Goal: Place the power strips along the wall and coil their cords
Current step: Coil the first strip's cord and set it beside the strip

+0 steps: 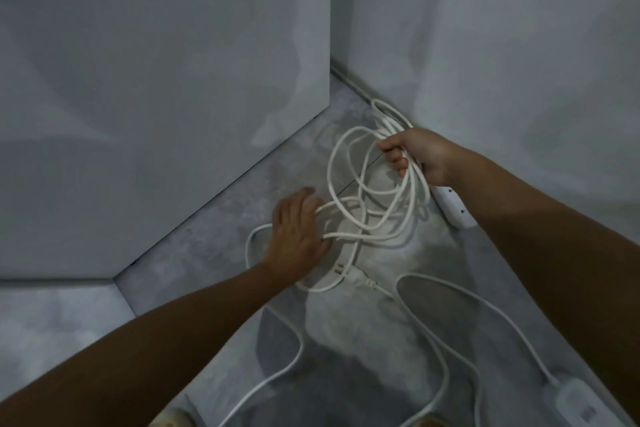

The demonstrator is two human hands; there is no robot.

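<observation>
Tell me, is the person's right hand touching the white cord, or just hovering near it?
Touching. In the head view the right hand has its fingers curled round several loops of the white cord, with no gap between them.
</observation>
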